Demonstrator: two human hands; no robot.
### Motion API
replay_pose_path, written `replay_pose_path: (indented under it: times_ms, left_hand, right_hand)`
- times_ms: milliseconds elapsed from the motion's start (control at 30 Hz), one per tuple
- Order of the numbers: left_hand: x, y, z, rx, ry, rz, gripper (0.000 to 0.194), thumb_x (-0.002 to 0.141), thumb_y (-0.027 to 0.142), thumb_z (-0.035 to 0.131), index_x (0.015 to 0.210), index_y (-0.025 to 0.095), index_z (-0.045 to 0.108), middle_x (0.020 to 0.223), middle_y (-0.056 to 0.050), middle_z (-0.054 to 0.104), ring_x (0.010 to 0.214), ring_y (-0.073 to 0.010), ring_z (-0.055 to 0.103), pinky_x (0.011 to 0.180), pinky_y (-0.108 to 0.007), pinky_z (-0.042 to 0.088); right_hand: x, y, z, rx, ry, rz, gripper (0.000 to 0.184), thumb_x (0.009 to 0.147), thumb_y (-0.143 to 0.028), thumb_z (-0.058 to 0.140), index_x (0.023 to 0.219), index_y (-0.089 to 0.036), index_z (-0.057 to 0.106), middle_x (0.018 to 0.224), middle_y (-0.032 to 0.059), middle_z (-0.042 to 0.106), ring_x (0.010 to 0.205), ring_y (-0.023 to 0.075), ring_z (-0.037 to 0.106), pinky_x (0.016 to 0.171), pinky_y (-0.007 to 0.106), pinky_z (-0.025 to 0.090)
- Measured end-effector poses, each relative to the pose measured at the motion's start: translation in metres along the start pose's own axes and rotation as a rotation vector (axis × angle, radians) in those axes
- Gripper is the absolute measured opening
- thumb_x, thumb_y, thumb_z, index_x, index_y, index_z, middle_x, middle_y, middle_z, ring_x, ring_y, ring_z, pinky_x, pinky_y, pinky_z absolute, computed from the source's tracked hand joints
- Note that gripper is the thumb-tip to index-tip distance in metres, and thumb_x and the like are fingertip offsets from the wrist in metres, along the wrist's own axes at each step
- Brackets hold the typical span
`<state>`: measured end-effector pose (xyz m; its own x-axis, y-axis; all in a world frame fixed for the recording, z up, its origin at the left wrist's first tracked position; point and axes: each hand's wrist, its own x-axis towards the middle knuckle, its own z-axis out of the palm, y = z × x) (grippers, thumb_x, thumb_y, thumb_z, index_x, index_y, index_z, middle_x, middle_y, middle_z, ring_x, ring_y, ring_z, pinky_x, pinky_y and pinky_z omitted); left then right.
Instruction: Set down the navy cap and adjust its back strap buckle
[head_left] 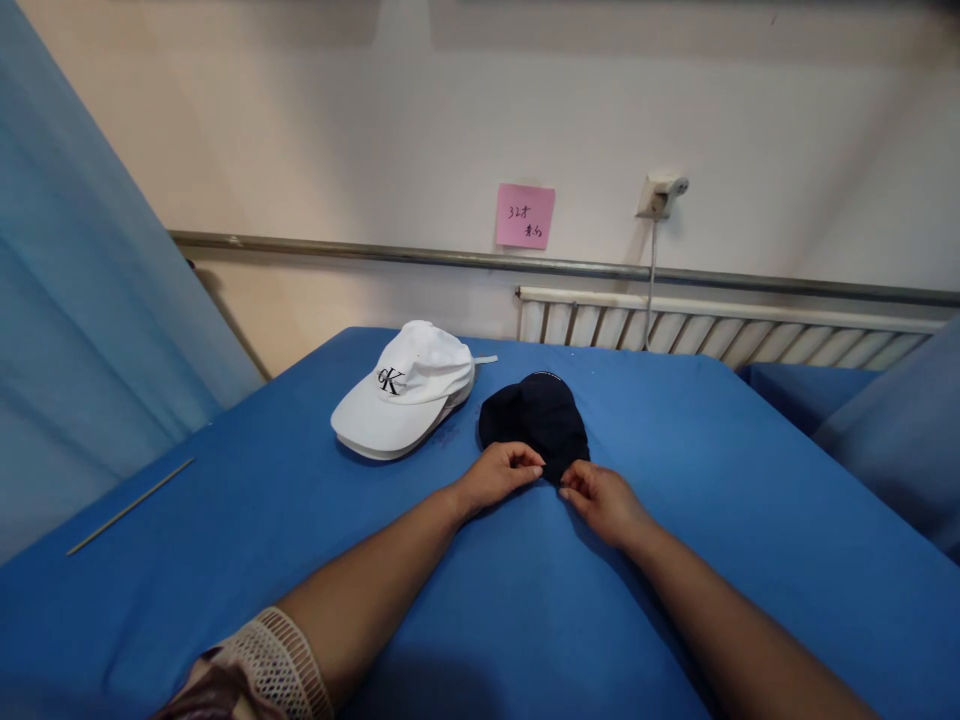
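On the blue-covered bed [360,610] lies a dark navy or black cap [540,415], its near edge toward me. My left hand [499,475] pinches that near edge from the left, thumb and fingers closed on the fabric. From the right, my right hand [600,498] pinches the same edge a short way off. What exactly sits between the fingertips is too small to make out. Left of the dark cap rests a white baseball cap [420,385] with black "CK" lettering, its brim pointing toward the near left and a strap sticking out behind.
A thin stick [131,507] lies at the bed's left side. Blue curtains [90,260] hang at the left, with another at the right edge. Behind the bed are a metal rail [405,254], a white radiator [690,330], a pink note [525,216] and a wall socket [658,197] with a cable.
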<state>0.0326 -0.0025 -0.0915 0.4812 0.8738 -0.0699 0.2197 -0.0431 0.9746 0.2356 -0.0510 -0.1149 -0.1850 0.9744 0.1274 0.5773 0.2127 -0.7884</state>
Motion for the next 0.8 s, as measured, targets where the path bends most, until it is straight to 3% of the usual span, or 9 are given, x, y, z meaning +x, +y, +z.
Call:
replay_pose_path:
  times_ms: [167, 300, 400, 533, 700, 800]
  left_hand:
    - [0.0, 0.005, 0.004, -0.097, 0.129, -0.003, 0.027, 0.069, 0.034, 0.071, 0.085, 0.014, 0.063, 0.062, 0.003, 0.057, 0.049, -0.0071, 0.047, 0.048, -0.02, 0.037]
    - [-0.001, 0.011, 0.008, -0.148, 0.17, 0.011, 0.027, 0.073, 0.036, 0.068, 0.085, 0.014, 0.06, 0.071, -0.001, 0.064, 0.044, -0.0051, 0.046, 0.043, -0.019, 0.035]
    - [-0.002, 0.012, 0.012, -0.154, 0.162, 0.015, 0.025, 0.075, 0.035, 0.066, 0.084, 0.014, 0.058, 0.078, -0.004, 0.069, 0.044, -0.0044, 0.047, 0.043, -0.018, 0.036]
    - [-0.002, 0.009, 0.016, -0.122, 0.143, 0.017, 0.024, 0.076, 0.034, 0.065, 0.085, 0.013, 0.059, 0.071, -0.002, 0.066, 0.042, -0.0047, 0.046, 0.041, -0.018, 0.035]
    - [-0.001, 0.005, 0.019, -0.077, 0.122, 0.027, 0.024, 0.075, 0.035, 0.065, 0.081, 0.013, 0.06, 0.065, 0.001, 0.062, 0.042, -0.005, 0.046, 0.041, -0.018, 0.035]
    - [-0.001, 0.005, 0.02, -0.065, 0.129, 0.026, 0.023, 0.074, 0.035, 0.065, 0.08, 0.013, 0.06, 0.063, 0.001, 0.061, 0.042, -0.005, 0.045, 0.041, -0.018, 0.034]
  right_hand:
    - [0.005, 0.003, -0.004, 0.595, 0.048, 0.285, 0.017, 0.076, -0.034, 0.066, 0.08, -0.019, 0.058, 0.065, -0.0008, 0.059, 0.056, 0.0126, 0.056, 0.05, 0.023, 0.043]
    - [0.008, 0.004, -0.015, 0.965, 0.103, 0.399, 0.025, 0.072, -0.032, 0.074, 0.091, -0.019, 0.064, 0.072, 0.001, 0.064, 0.061, 0.0122, 0.062, 0.054, 0.023, 0.05]
    - [0.009, 0.008, -0.018, 1.078, 0.088, 0.412, 0.025, 0.074, -0.027, 0.073, 0.096, -0.019, 0.066, 0.076, 0.0023, 0.066, 0.066, 0.013, 0.065, 0.06, 0.024, 0.054]
    - [0.011, 0.015, -0.015, 1.127, 0.079, 0.37, 0.019, 0.077, -0.024, 0.07, 0.096, -0.02, 0.066, 0.084, 0.0026, 0.067, 0.073, 0.0133, 0.067, 0.066, 0.024, 0.057]
    - [0.011, 0.014, -0.012, 1.339, 0.03, 0.384, 0.026, 0.071, -0.017, 0.078, 0.094, -0.018, 0.067, 0.081, -0.0004, 0.068, 0.07, 0.0089, 0.067, 0.063, 0.016, 0.055]
    - [0.009, 0.009, -0.013, 1.345, 0.015, 0.416, 0.027, 0.07, -0.016, 0.079, 0.095, -0.017, 0.068, 0.079, -0.0001, 0.069, 0.069, 0.0089, 0.067, 0.062, 0.016, 0.055]
